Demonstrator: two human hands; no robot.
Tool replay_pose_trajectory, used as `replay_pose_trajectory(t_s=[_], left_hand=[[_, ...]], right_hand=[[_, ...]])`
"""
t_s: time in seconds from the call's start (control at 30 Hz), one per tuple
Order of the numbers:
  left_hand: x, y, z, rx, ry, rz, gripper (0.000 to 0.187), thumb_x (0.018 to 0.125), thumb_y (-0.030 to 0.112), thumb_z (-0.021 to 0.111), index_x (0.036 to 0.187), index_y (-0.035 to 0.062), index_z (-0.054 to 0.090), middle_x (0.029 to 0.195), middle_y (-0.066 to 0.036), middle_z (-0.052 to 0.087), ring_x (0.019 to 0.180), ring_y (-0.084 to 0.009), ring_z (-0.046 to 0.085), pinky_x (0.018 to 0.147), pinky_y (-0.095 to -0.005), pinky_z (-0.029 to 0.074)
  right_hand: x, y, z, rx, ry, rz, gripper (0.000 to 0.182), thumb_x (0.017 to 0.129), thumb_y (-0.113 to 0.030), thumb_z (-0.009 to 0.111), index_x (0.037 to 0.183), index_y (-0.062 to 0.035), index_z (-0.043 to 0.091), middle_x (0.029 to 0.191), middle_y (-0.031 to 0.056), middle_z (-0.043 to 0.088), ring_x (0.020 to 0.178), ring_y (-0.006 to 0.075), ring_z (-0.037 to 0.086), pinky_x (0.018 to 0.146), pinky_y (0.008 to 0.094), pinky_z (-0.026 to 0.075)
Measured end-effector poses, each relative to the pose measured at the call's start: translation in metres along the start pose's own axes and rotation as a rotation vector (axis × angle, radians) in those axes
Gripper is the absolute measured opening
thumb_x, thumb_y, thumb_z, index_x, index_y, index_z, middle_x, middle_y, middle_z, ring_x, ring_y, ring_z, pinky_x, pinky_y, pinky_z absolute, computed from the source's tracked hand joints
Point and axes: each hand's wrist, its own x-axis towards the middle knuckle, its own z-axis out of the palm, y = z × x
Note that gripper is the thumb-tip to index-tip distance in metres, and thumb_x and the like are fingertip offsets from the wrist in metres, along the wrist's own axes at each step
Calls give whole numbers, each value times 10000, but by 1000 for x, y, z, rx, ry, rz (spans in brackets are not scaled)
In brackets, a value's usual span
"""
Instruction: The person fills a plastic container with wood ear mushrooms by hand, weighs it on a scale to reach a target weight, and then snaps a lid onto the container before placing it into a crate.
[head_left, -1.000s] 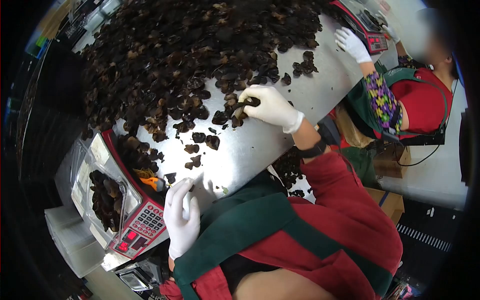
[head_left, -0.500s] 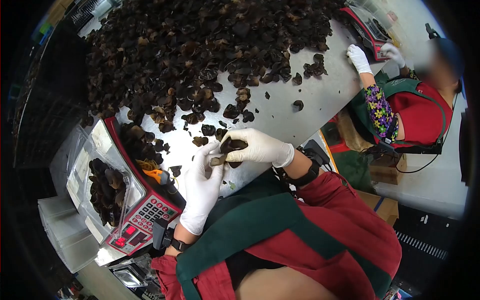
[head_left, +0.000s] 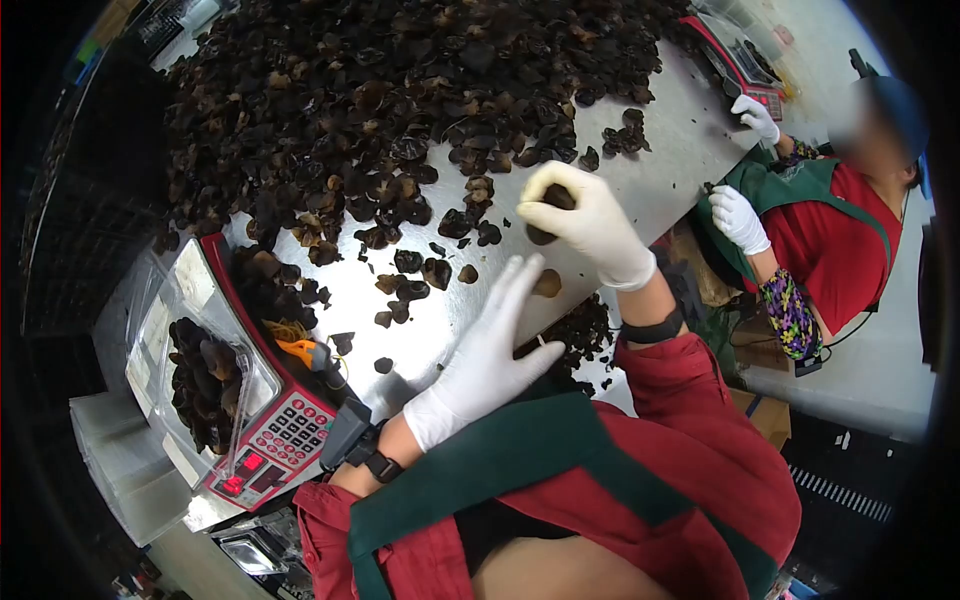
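My right hand (head_left: 590, 222), in a white glove, is raised over the metal table (head_left: 640, 190), with thumb and fingers curled round a dark fungus piece (head_left: 541, 236). Below and left of it, my left hand (head_left: 490, 340), also gloved, has its fingers stretched out and holds nothing. A brownish piece (head_left: 547, 283) shows just right of my left fingertips. Several small dark pieces (head_left: 410, 290) lie on the table left of my left hand. A large heap of dark fungus (head_left: 400, 90) covers the far part of the table.
At the left stands a red scale (head_left: 290, 430) with a clear tray of fungus (head_left: 205, 385). An orange-handled tool (head_left: 305, 350) lies beside it. Across the table at the right, a gloved co-worker (head_left: 840, 230) is near another scale (head_left: 745, 65). More dark bits (head_left: 585, 330) lie near my right forearm.
My hands have moved apart: the right went up and right with a dark piece, the left moved right and opened. The co-worker's hands have shifted, one now lower beside the apron.
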Motion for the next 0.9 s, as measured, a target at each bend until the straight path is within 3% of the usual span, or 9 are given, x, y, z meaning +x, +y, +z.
replay_pose_trajectory(t_s=[0.1,0.23,0.37,0.57,0.63,0.7,0.83,0.87,0.9], left_hand=[[-9,1,0,30,-142,-127,649,873,136,698,1449,49,414,1348,-208,562,1252,-337,567,1039,-387,461],[-22,10,-19,35,-126,-172,453,898,92,657,1331,37,538,1193,-181,646,1137,-295,639,987,-365,497],[-42,24,-39,72,-40,-206,354,919,30,609,1272,19,584,1167,-153,656,1083,-259,658,961,-340,508],[-86,43,-72,-83,125,-278,347,899,15,618,1245,14,608,1123,-139,671,1053,-263,662,939,-354,513],[-100,56,-87,-199,223,-334,339,895,-18,604,1234,-11,616,1161,-144,672,1093,-242,661,959,-344,509],[-114,75,-102,-153,271,-391,338,892,-1,553,1221,-54,613,1129,-146,685,1088,-226,643,983,-335,478],[-154,91,-124,-98,539,-337,311,843,-13,587,1147,-47,642,1088,-158,694,1015,-239,658,926,-332,497],[-164,96,-130,9,620,-316,281,845,6,563,1108,-48,646,1080,-162,693,1015,-241,649,943,-344,480],[-175,97,-135,75,730,-296,279,854,-25,529,1109,-51,637,1099,-163,686,1037,-238,642,961,-352,469]], right_hand=[[34,7,31,-432,-24,-308,210,813,-169,713,992,-76,654,806,35,613,743,145,611,665,294,490],[80,28,79,-882,-52,-455,501,806,-257,726,1275,-141,591,949,74,629,848,257,662,744,376,544],[103,47,110,-1173,-28,-473,455,820,-317,720,1248,-201,618,1056,91,599,886,282,669,758,405,548],[131,64,90,-589,-62,-481,199,848,-251,666,994,-146,752,945,114,671,798,265,680,690,383,554],[111,14,82,-60,-223,112,202,931,-211,658,1056,-74,736,912,-1,674,643,75,583,503,239,465],[109,18,74,328,-305,215,248,974,-186,605,1165,-56,692,976,-27,657,707,43,557,491,206,414],[104,22,77,623,-583,106,259,1002,-99,526,1219,-43,656,1064,-27,640,846,12,525,519,205,393],[96,23,87,109,-449,-394,268,1012,-140,525,1230,-44,646,1077,-24,636,815,28,527,518,202,379],[96,17,91,108,-461,-399,268,1012,-140,525,1230,-44,646,1077,-24,636,815,28,527,518,202,379]])
